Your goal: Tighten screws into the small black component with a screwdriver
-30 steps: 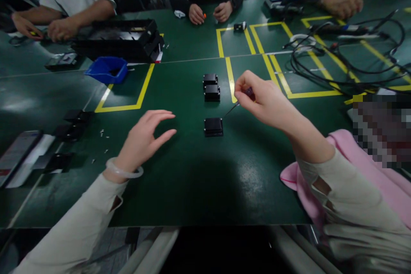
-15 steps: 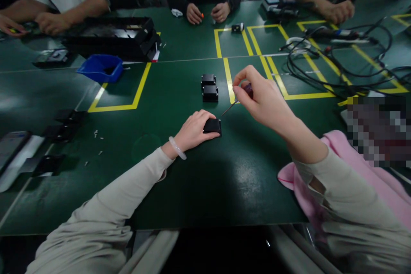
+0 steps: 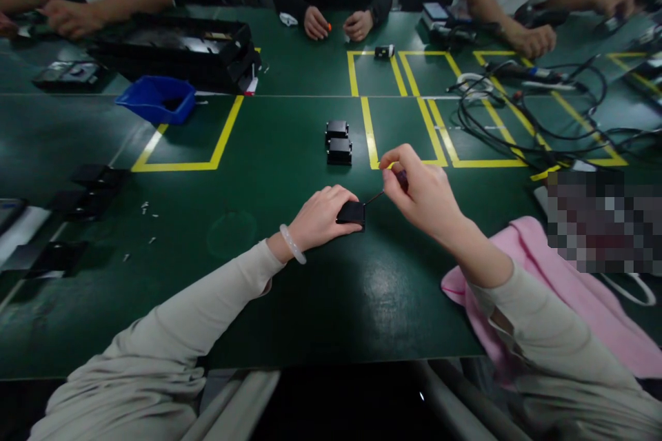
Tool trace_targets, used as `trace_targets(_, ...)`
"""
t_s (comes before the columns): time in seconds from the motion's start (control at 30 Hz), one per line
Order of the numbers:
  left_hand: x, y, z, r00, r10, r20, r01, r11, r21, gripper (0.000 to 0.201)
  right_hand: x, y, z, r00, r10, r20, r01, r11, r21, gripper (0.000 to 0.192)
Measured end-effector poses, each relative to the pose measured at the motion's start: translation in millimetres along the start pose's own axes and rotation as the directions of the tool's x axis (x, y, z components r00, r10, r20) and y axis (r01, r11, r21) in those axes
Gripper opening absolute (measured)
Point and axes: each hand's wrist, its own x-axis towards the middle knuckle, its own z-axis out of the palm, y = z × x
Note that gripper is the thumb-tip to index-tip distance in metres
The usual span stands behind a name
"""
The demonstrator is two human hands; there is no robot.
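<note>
Head view: boxy matte-black module (image 3: 352, 213), thin screwdriver (image 3: 385, 191).

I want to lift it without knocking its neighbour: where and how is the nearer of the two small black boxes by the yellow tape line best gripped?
Pinch the nearer small black box across its left and right side faces, coming from above. Those sides stand free, while its far face sits against the farther black box, and the yellow tape line side is bare table.
</note>
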Motion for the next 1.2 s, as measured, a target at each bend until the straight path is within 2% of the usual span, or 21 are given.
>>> trace_targets(0.23, -2.8, 5.3, -0.3, 1.0, -0.018, -0.001, 0.018, 0.999, 0.048, 0.042, 0.1, 1.9, 1.3, 1.0, -0.001, 0.008, 0.001, 0.999, -0.054, 0.02)
trace_targets(0.43, -4.0, 6.6, 0.9, 1.0, 0.002, -0.009, -0.001, 0.998, 0.055, 0.049, 1.3, 1.2, -0.3, 0.999, 0.012, 0.043, -0.008, 0.995, -0.096, 0.023)
trace_targets(0.73, -3.4, 6.5, 5.0, 0.998, -0.014, 0.068, 0.005, 0.991, 0.136, 0.05, 3.9, -4.0, -3.8, 0.989, 0.045, 0.138, -0.02, 0.984, -0.179, 0.029)
trace_targets(0.97, -2.3, 9.7, 4.0, 0.997, -0.024, 0.068, 0.012, 0.985, 0.173, 0.051, 16.4, -29.0, -8.7, 0.943, 0.093, 0.321, 0.048, 0.912, -0.407, 0.032)
trace_targets(1.07, -1.5, 10.9, 3.9, 0.997, -0.028, 0.074, 0.014, 0.983, 0.184, 0.051, 23.1, -39.3, -10.3, 0.925, 0.153, 0.349, 0.042, 0.869, -0.493, 0.035)
trace_targets(1.2, -1.5, 11.3, 3.9, 0.997, -0.031, 0.073, 0.017, 0.982, 0.188, 0.051, 29.0, -42.1, -15.6, 0.906, 0.156, 0.393, 0.072, 0.859, -0.507, 0.033)
